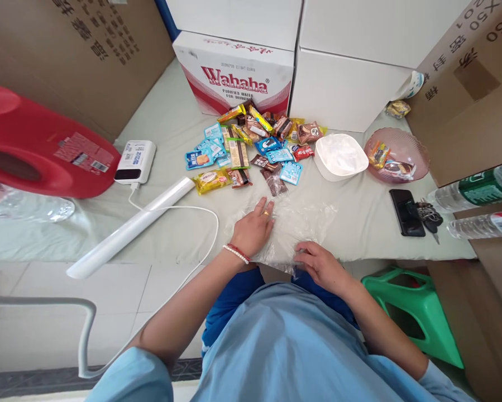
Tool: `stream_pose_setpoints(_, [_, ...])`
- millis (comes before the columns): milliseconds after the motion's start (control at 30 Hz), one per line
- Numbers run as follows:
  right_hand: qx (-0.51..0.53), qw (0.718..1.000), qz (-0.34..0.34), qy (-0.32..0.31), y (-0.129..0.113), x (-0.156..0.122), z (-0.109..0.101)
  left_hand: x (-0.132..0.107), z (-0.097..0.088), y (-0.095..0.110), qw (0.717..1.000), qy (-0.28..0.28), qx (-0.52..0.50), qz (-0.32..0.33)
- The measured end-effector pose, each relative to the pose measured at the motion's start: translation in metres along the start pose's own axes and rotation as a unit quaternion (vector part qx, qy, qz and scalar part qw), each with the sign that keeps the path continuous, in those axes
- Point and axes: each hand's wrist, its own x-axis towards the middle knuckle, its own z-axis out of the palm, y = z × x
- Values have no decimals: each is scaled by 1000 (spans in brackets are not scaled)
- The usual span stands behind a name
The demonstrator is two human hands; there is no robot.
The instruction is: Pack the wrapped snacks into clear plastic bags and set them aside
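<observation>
A clear plastic bag lies crumpled on the pale green table cover in front of me. My left hand rests flat on the bag's left part, fingers stretched out, a ring on one finger and bead bracelets at the wrist. My right hand sits at the bag's near edge with its fingers curled and pinching the plastic. Beyond the bag a pile of wrapped snacks in blue, yellow and brown packets is spread out.
A white bowl and a pink dish holding a few snacks stand right of the pile. A white roll, power bank, phone, keys, water bottles, red jug, boxes, green stool.
</observation>
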Motion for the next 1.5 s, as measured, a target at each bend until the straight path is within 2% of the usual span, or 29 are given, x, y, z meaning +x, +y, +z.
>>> stream_pose_setpoints(133, [5,1000,4,-7,1,-8,-2,11,-8,-4,999,24,11,-34])
stream_pose_setpoints(267, [27,999,18,-27,0,-12,-15,3,-5,-22,998,52,41,17])
stream_pose_setpoints(367, [77,994,29,-67,-2,-10,-38,-14,2,-34,998,36,35,48])
stream_pose_setpoints(467, [149,976,35,-154,2,5,-72,-33,9,-37,997,29,55,50])
stream_pose_setpoints(533, [160,973,49,-160,10,27,-93,-42,12,-34,996,35,68,47])
stream_pose_setpoints(600, [119,985,72,-105,23,61,-108,-47,15,-31,996,39,72,46])
stream_pose_setpoints(667, [32,994,95,-54,36,105,-111,-48,16,-29,996,44,69,45])
stream_pose_setpoints(733, [-68,990,114,-39,47,154,-104,-48,16,-29,996,47,64,45])
stream_pose_setpoints(867, [-210,973,99,5,53,238,-73,-46,15,-30,996,47,60,40])
stream_pose_setpoints(967, [-265,957,122,2,51,273,-58,-47,15,-29,997,46,55,35])
stream_pose_setpoints(1033, [-267,951,157,11,50,284,-59,-47,15,-29,997,48,49,35])
stream_pose_setpoints(1167, [-209,954,189,99,55,285,-76,-46,14,-31,997,53,37,40])
stream_pose_setpoints(1267, [-67,953,234,181,61,276,-85,-46,14,-32,997,53,33,43])
stream_pose_setpoints(1333, [97,927,301,203,61,268,-84,-49,15,-31,997,49,32,46])
stream_pose_setpoints(1400, [251,879,356,192,59,261,-79,-56,17,-26,998,45,31,43])
stream_pose_setpoints(1467, [343,845,375,168,56,253,-70,-68,22,-18,998,48,29,27])
stream_pose_setpoints(1500, [355,841,375,159,55,250,-65,-75,24,-14,998,52,27,15])
